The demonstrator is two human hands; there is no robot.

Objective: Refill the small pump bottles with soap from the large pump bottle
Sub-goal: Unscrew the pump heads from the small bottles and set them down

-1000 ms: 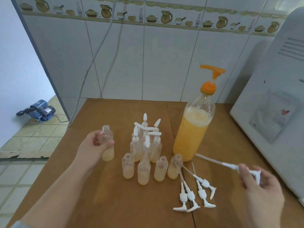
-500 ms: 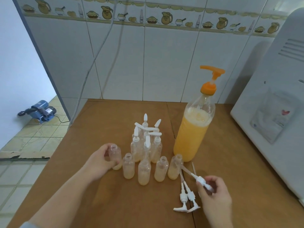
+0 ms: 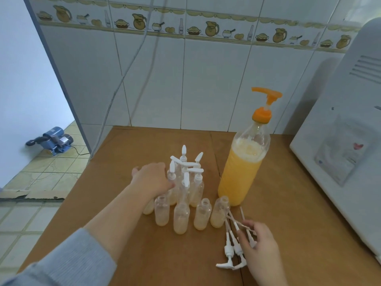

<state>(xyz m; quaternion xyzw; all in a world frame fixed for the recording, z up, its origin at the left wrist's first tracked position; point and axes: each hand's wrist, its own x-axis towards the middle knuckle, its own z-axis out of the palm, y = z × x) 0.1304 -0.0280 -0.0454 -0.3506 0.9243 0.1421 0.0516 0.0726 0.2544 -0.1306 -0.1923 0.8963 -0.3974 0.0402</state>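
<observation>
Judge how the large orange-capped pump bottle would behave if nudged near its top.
The large pump bottle looks tall and narrow-based, so a high push may tip it. It appears roughly two-thirds full of orange soap, so it is probably heavy and bottom-weighted, which helps. Its clear plastic wall would likely flex, not crack.

Left hand (image 3: pixel 153 178): no longer wrapped around an uncapped small bottle; now reached further back and laid against the capped small bottles (image 3: pixel 185 182) at the rear of the cluster, whether closed on one cannot be told.

Uncapped small bottle (image 3: pixel 148 207): formerly lifted above the counter (image 3: pixel 144 254), now stood at the left end of the front row, partly hidden under the left forearm.

Right hand (image 3: pixel 260 242): formerly raised with one white pump head held up by its tube; now lowered onto the loose pump heads (image 3: pixel 232 250) lying on the counter, fingers (image 3: pixel 245 226) spread over their tubes.
</observation>
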